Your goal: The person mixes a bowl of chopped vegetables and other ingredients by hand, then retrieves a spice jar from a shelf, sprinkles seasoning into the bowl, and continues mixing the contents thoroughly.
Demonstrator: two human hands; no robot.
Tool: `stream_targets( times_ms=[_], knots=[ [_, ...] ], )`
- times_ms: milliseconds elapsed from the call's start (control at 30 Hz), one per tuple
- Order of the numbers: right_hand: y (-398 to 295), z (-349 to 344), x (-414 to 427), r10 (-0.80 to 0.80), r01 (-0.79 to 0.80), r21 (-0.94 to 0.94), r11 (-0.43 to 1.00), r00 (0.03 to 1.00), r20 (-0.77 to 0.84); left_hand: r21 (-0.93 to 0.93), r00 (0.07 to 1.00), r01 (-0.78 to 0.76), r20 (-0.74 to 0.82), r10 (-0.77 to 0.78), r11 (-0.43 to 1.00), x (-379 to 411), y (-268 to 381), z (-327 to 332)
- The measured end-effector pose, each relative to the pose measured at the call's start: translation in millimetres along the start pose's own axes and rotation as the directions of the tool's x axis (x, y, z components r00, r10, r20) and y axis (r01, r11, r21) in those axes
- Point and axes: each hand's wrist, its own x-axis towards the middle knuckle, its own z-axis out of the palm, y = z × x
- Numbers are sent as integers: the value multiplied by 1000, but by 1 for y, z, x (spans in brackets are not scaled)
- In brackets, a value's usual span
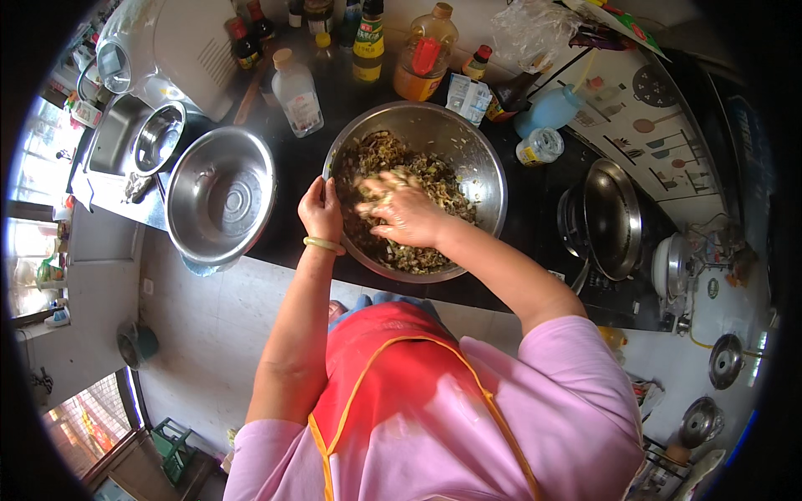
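A large stainless steel bowl [487, 160] holds a chopped, brownish-green food mixture [432, 175] with pale bits. My left hand [321, 205], a pale bangle on its wrist, grips the bowl's left rim, thumb and fingers pinched over the edge. My right hand [404, 210] rests in the mixture, palm down with fingers spread; bits of food cling to its fingers. It does not appear to hold anything. To the left, a second wide steel bowl [219, 188] has only a wet-looking bottom showing.
Behind the bowl stand a clear plastic bottle [299, 100], an oil bottle [426, 56] and several sauce bottles. A glass jar [540, 148] and a frying pan [611, 219] on the stove are to the right. A sink [113, 141] lies far left.
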Motion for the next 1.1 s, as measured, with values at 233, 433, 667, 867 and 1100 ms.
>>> stream_targets(
  times_ms=[233,433,667,867,1100],
  knots=[
    [46,3,83,262,-210,-242,947,942,211,-6,998,43,34,-43,999,-3,7,-4],
    [109,21,14,608,-633,273,725,774,177,-1,1000,-23,-7,23,1000,0,4,1],
    [-6,12,-16,303,-268,-176,947,928,217,84,998,-48,38,45,995,0,12,-4],
    [76,17,6,376,-352,-151,924,908,183,75,995,-93,42,90,993,0,13,-2],
    [74,14,-68,272,-262,276,925,962,4,379,987,-93,155,36,921,2,25,-12]
  ],
)
